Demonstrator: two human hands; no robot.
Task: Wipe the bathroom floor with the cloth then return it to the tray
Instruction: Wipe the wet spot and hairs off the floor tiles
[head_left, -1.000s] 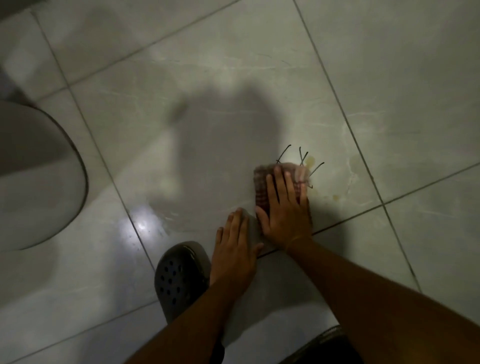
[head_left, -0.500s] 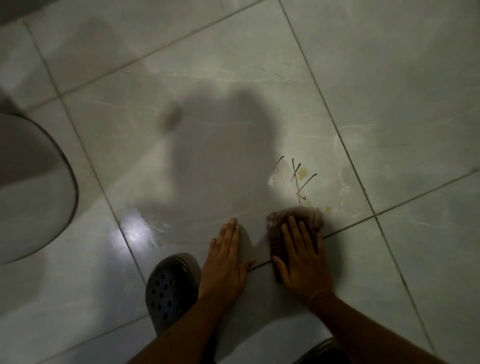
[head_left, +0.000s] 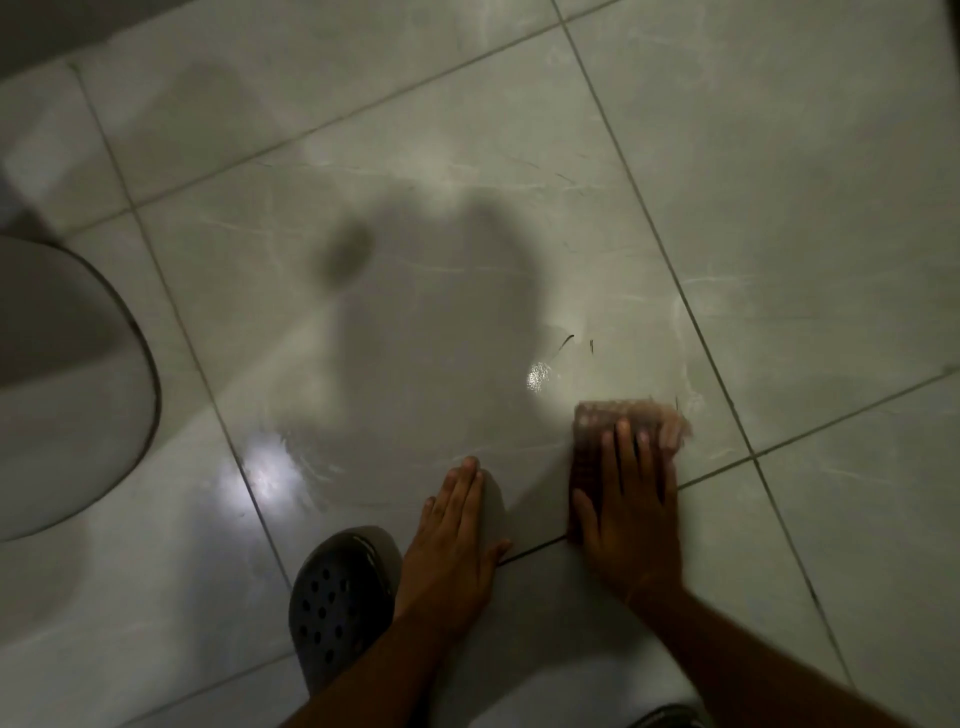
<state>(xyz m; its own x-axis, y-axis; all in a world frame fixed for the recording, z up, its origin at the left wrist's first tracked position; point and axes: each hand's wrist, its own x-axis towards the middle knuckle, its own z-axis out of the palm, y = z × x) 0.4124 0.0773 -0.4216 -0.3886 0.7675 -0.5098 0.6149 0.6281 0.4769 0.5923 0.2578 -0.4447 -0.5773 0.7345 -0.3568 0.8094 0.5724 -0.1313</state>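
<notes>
A small reddish-brown cloth (head_left: 597, 426) lies flat on the glossy pale tiled floor (head_left: 467, 260). My right hand (head_left: 628, 504) presses down on the cloth with fingers spread over it; only the cloth's far edge and left side show. My left hand (head_left: 452, 540) rests palm-down on the bare tile just left of it, holding nothing. A few thin dark strands (head_left: 569, 340) lie on the tile beyond the cloth, beside a wet glint. No tray is in view.
A dark perforated clog (head_left: 337, 597) on my foot sits by my left wrist, and another shoe (head_left: 670, 717) peeks in at the bottom edge. The rounded base of a toilet (head_left: 67, 389) fills the left side. Dark grout lines cross the floor.
My right hand dragged the cloth toward me, off the dark strands, then shifted it slightly right and forward again. Fewer strands and stains show on the tile. The left hand stayed put.
</notes>
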